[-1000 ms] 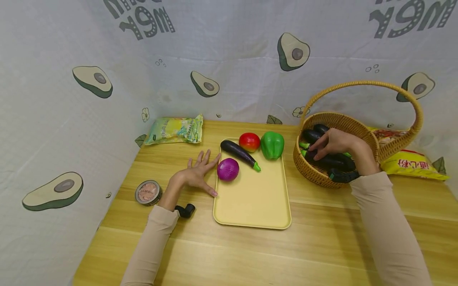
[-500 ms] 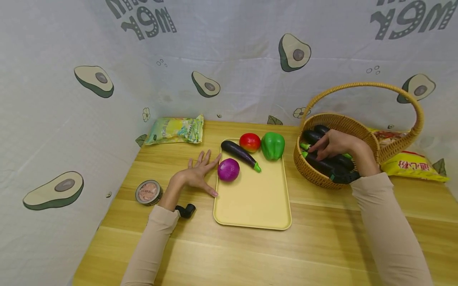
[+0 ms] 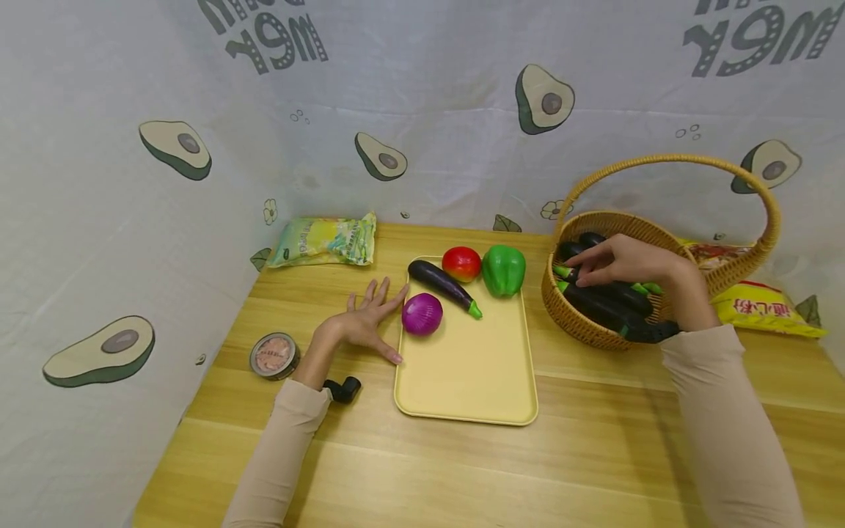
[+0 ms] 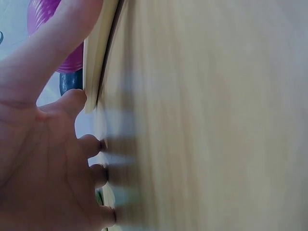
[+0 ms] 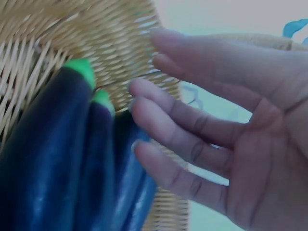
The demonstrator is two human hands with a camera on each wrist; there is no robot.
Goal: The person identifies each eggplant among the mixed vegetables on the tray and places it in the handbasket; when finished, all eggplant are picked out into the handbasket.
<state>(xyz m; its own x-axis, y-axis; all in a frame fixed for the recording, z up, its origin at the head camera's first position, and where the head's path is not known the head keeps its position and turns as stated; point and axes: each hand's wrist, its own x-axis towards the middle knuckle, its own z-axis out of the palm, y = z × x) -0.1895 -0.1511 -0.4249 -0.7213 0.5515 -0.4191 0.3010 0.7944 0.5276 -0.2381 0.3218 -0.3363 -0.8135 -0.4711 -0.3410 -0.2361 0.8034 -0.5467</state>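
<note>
My left hand (image 3: 359, 325) lies with fingers spread on the tabletop, its thumb and index finger touching the left rim of the yellow tray (image 3: 469, 381). On that tray sit a purple onion (image 3: 422, 314), an eggplant (image 3: 444, 284), a red fruit (image 3: 461, 263) and a green bell pepper (image 3: 504, 270). My right hand (image 3: 623, 262) reaches inside the wicker basket (image 3: 581, 326), above several eggplants (image 3: 604, 304). In the right wrist view its fingers (image 5: 166, 122) are loosely bent beside the eggplants (image 5: 43, 149), with nothing visible between them and the thumb.
The basket's tall handle (image 3: 667, 158) arches behind the right hand. A yellow food packet (image 3: 759, 306) lies right of the basket. At the back left is a green-yellow packet (image 3: 323, 240); a round tin (image 3: 273, 356) stands beside the left wrist.
My right hand has lifted slightly and its wrist has shifted right, showing more of the eggplants beneath. The left hand and the things on the tray have stayed put.
</note>
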